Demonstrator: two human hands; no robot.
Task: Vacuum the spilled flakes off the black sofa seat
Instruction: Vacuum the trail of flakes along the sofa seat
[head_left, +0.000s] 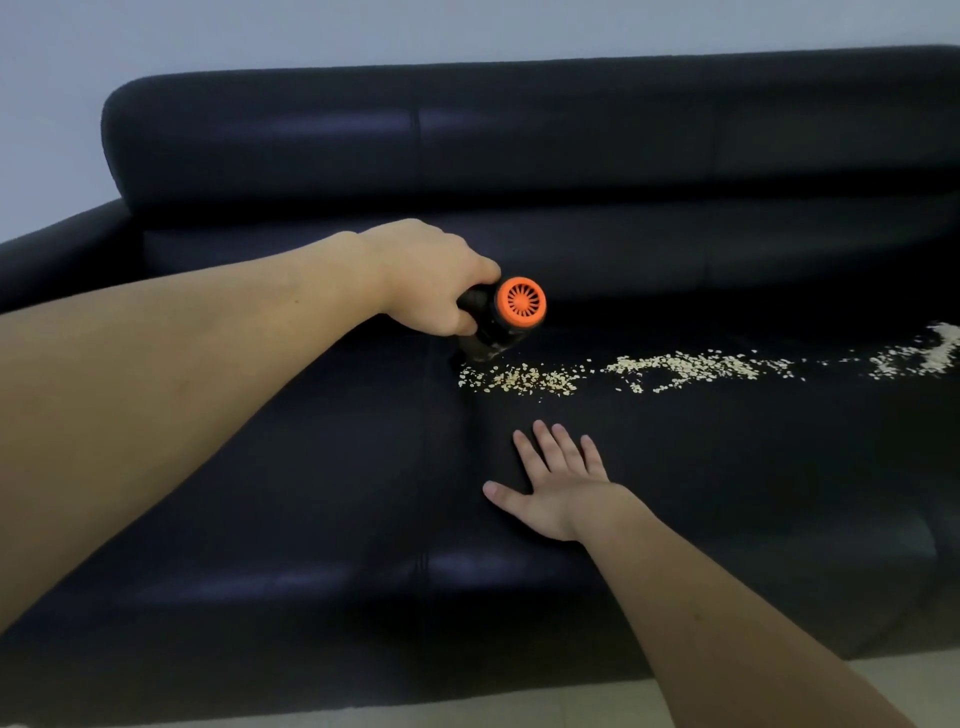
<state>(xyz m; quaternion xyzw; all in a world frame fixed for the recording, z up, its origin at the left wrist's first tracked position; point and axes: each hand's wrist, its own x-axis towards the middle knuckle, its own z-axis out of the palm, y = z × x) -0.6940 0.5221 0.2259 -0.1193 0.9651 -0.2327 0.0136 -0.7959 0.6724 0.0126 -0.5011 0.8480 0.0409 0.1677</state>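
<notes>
On the black sofa seat (322, 467), a trail of pale flakes (680, 366) is spread from near the middle seam out to the right edge of the view. A small handheld vacuum (498, 325), black with an orange vented rear cap, is gripped by the left hand (431, 275), whose fingers are curled round its body; its lower end is set at the left end of the trail, though the nozzle itself is lost against the dark leather. The right hand (558, 486) is laid flat on the seat, fingers straight and spread, nearer the front edge and apart from the flakes. A pale wall (260, 36) is seen behind the backrest.
</notes>
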